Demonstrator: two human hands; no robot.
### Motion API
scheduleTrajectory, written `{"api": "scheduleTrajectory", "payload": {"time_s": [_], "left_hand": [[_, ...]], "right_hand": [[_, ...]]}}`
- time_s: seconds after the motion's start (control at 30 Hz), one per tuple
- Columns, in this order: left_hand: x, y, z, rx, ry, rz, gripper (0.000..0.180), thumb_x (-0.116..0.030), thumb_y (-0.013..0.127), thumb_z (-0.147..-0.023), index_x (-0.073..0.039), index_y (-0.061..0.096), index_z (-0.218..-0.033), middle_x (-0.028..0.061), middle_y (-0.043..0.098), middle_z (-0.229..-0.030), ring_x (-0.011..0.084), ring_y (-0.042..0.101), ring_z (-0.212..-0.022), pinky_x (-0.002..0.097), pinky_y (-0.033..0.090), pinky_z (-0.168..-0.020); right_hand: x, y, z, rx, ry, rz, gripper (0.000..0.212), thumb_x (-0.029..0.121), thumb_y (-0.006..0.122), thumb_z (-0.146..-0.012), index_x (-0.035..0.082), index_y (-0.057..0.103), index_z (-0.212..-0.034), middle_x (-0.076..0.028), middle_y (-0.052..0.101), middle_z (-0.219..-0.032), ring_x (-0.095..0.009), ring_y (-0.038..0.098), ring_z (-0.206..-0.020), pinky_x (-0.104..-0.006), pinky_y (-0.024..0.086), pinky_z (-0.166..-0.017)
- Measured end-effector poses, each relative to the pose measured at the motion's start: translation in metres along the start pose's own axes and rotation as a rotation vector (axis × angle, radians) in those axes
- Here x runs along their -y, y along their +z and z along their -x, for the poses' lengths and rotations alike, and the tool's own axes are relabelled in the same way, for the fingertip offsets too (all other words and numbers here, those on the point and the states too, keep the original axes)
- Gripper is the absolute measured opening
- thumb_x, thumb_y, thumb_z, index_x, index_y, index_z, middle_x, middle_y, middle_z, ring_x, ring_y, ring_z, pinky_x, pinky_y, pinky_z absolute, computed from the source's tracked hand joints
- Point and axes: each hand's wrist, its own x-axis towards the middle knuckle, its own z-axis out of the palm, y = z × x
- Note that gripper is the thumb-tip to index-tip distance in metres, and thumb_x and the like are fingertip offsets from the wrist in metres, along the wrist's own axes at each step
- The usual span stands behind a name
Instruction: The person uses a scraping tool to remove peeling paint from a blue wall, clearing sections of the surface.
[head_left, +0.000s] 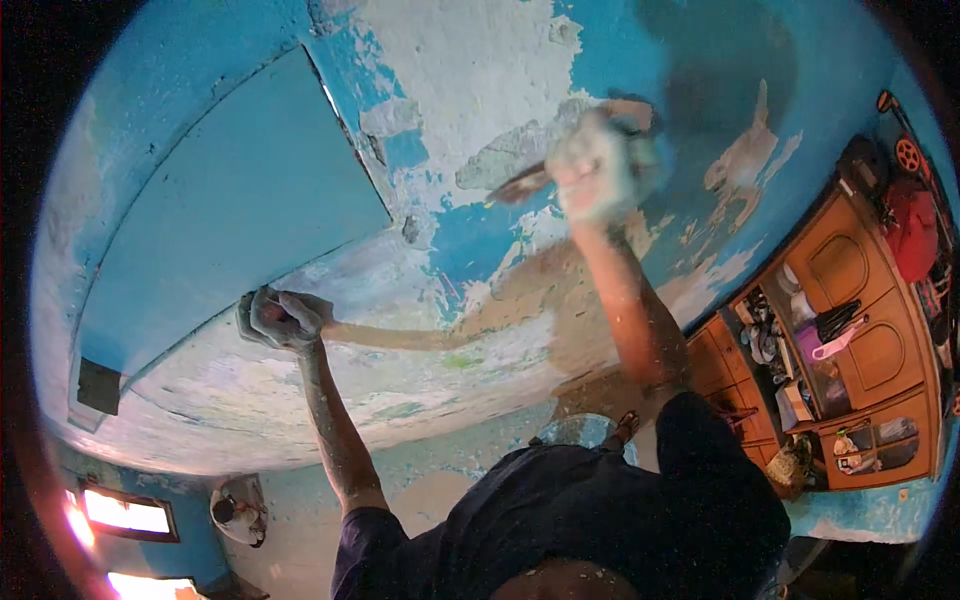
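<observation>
My right hand [597, 172], smeared by motion, is closed around a scraper-like tool [522, 184]. Its dark, flat end sticks out to the left, close to the peeling wall [470, 65]. Blue paint is left there in patches among bare grey and whitish plaster. Further left and lower, my left hand [285, 318] has its fingers curled at the lower edge of a smooth blue panel [230, 190]. Whether those fingers grip the edge or a small thing is hidden.
An orange-brown wooden cabinet [885, 350] with filled open shelves stands at the right. Beside it hang a red bag [908, 232] and other gear. A person [238, 512] is at the lower left, near bright windows [127, 510]. My foot [626, 426] shows below.
</observation>
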Motion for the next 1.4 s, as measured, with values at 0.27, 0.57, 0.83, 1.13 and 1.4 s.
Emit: {"api": "scheduleTrajectory", "payload": {"time_s": [0.27, 0.57, 0.83, 1.13, 1.4], "left_hand": [[0.004, -0.006, 0.004, 0.005, -0.03, 0.013, 0.03, -0.023, 0.056, -0.083, 0.0, 0.053, -0.101, 0.018, 0.047, -0.104, 0.0309, 0.043, -0.097, 0.0422, 0.038, -0.081], [0.004, -0.003, 0.006, -0.007, -0.034, 0.011, 0.027, -0.022, 0.056, -0.084, 0.0, 0.053, -0.098, 0.018, 0.047, -0.104, 0.0305, 0.044, -0.096, 0.0419, 0.039, -0.078], [-0.003, 0.0, 0.003, -0.028, -0.03, -0.012, 0.027, -0.025, 0.054, -0.085, 0.0, 0.054, -0.093, 0.0192, 0.049, -0.103, 0.0316, 0.045, -0.096, 0.0436, 0.037, -0.079], [0.004, -0.006, 0.003, -0.02, 0.009, -0.075, 0.028, -0.03, 0.054, -0.086, -0.003, 0.054, -0.095, 0.0172, 0.049, -0.104, 0.0317, 0.045, -0.094, 0.0447, 0.037, -0.078], [0.002, -0.009, 0.002, 0.02, 0.0, -0.02, 0.025, -0.023, 0.054, -0.084, -0.001, 0.052, -0.096, 0.0185, 0.045, -0.104, 0.0312, 0.042, -0.097, 0.0447, 0.036, -0.081]], "right_hand": [[-0.007, -0.013, -0.003, 0.085, -0.134, 0.077, 0.029, 0.018, 0.046, -0.085, 0.013, 0.036, -0.058, 0.001, 0.033, -0.054, -0.011, 0.032, -0.045, -0.0239, 0.031, -0.041], [0.056, -0.039, -0.026, -0.335, -0.116, -0.313, 0.028, 0.014, 0.049, -0.084, 0.015, 0.036, -0.06, 0.005, 0.023, -0.048, -0.01, 0.023, -0.038, -0.0263, 0.026, -0.037], [0.036, -0.035, -0.015, -0.404, -0.219, -0.393, 0.035, 0.017, 0.051, -0.082, 0.018, 0.028, -0.056, 0.004, 0.024, -0.046, -0.011, 0.025, -0.037, -0.0253, 0.024, -0.036], [0.006, -0.023, 0.003, -0.465, 0.023, -0.39, 0.028, 0.016, 0.051, -0.082, 0.013, 0.037, -0.058, 0.001, 0.034, -0.05, -0.011, 0.03, -0.039, -0.0256, 0.028, -0.036], [0.015, -0.004, 0.005, -0.187, -0.033, -0.374, 0.029, 0.013, 0.049, -0.083, 0.014, 0.032, -0.06, 0.004, 0.03, -0.051, -0.009, 0.027, -0.041, -0.0257, 0.027, -0.039]]}}
